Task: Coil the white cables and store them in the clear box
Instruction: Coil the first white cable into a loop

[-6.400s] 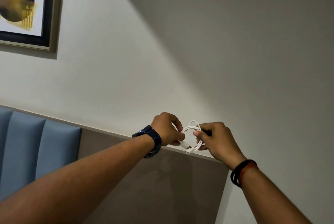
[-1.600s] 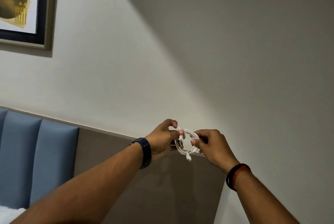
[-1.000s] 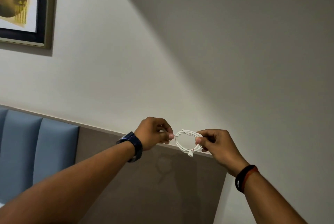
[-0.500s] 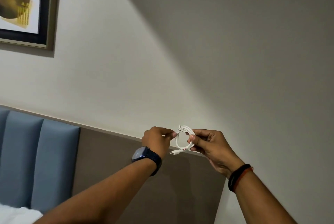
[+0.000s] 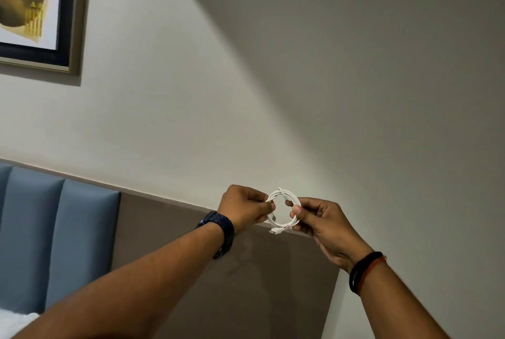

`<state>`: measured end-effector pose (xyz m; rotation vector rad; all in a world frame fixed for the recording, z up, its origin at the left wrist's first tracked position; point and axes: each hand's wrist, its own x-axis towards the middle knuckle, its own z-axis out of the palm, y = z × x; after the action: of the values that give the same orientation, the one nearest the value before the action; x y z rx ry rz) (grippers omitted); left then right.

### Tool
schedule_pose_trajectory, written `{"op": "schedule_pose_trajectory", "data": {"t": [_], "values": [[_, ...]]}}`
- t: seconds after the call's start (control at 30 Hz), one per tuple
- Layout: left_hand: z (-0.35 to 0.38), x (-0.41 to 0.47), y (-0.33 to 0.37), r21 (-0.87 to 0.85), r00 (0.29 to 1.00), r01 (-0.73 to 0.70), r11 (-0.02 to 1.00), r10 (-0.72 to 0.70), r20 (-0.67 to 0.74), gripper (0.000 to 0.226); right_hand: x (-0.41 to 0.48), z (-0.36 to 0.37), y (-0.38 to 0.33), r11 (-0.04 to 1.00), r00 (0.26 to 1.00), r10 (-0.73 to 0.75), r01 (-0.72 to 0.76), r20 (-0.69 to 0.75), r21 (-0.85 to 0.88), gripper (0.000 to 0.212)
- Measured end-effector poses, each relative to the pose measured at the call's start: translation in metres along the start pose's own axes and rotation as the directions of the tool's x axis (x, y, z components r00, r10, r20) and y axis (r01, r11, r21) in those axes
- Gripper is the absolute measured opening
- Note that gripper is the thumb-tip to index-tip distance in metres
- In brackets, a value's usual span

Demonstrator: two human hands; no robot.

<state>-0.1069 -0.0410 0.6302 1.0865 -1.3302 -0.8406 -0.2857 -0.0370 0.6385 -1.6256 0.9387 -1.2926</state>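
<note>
White cable [image 5: 285, 193] likely handles light, limp yet springy: its loops will fan out unless you pinch across all the strands. Your left grip [image 5: 244, 208] pinches the ring's left side, fingers curled; the small, tight coil hangs in mid-air before the wall [image 5: 300, 92], connector [image 5: 276, 230] poking out below; your right grip [image 5: 319, 218] pinches its right side.

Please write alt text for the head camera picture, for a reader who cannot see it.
A left hand and a right hand pinch opposite sides of a coil of white cable, held up before a pale wall. A blue padded headboard and a framed picture are at the left.
</note>
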Motion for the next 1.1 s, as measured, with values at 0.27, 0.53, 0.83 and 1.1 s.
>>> {"op": "schedule_pose_trajectory", "data": {"t": [0.27, 0.53, 0.83, 1.1], "values": [[0.0, -0.002, 0.005, -0.029, 0.997, -0.013, 1.0, 0.011, -0.072, 0.007, 0.005, 0.02, 0.005, 0.967, 0.936, -0.002, -0.088, -0.351, -0.239, 0.014], [-0.001, -0.003, 0.007, 0.001, 0.982, -0.004, 1.0, 0.004, -0.19, 0.009, -0.001, 0.028, -0.006, 0.958, 0.932, 0.273, -0.285, -0.237, -0.017, 0.018], [0.014, -0.007, 0.016, 0.161, 0.963, -0.047, 0.986, 0.088, -0.254, 0.006, -0.004, 0.043, -0.011, 0.901, 0.933, 0.344, -0.295, -0.108, 0.319, 0.033], [-0.005, 0.002, 0.024, 0.251, 0.959, -0.005, 0.968, 0.076, -0.273, 0.007, -0.012, 0.015, -0.006, 0.945, 0.945, 0.293, -0.264, -0.147, 0.192, 0.036]]}}
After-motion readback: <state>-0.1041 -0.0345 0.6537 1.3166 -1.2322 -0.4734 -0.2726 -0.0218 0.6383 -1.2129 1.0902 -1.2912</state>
